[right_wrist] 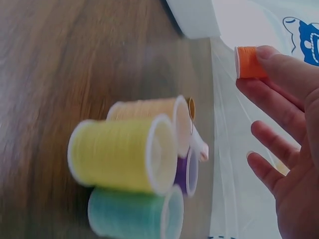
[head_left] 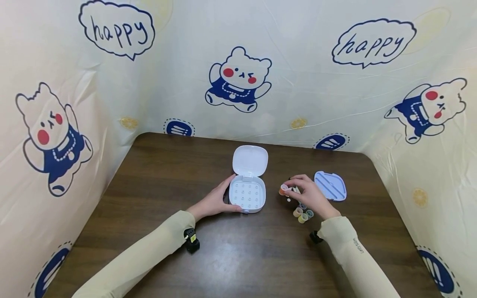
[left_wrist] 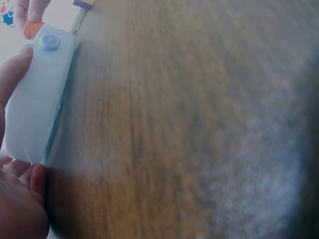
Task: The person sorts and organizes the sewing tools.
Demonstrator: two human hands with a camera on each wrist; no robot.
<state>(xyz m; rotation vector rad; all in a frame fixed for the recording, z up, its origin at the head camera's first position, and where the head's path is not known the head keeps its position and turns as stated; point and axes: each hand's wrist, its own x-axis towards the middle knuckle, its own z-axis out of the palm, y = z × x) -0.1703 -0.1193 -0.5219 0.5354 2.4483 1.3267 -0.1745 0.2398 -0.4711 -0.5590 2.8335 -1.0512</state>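
Note:
A small white sewing box [head_left: 247,194] stands open on the table, its lid [head_left: 250,160] tipped back and rows of small pegs inside. My left hand [head_left: 216,199] grips it from the left, thumb along the front near the round clasp [left_wrist: 51,43] and fingers around the far side. Right of the box, my right hand [head_left: 307,193] pinches an orange thread spool [right_wrist: 249,62] between thumb and index finger, the other fingers spread. Below that hand lie more spools: a yellow spool [right_wrist: 114,155], a teal spool [right_wrist: 132,213], a peach spool [right_wrist: 149,109] and a purple spool [right_wrist: 186,174].
A lilac divided tray [head_left: 330,186] lies to the right, beyond the right hand. A tiny white piece [head_left: 288,200] is on the table beside the spools. Printed cloth [head_left: 283,103] hangs behind and on both sides of the brown table [head_left: 164,174].

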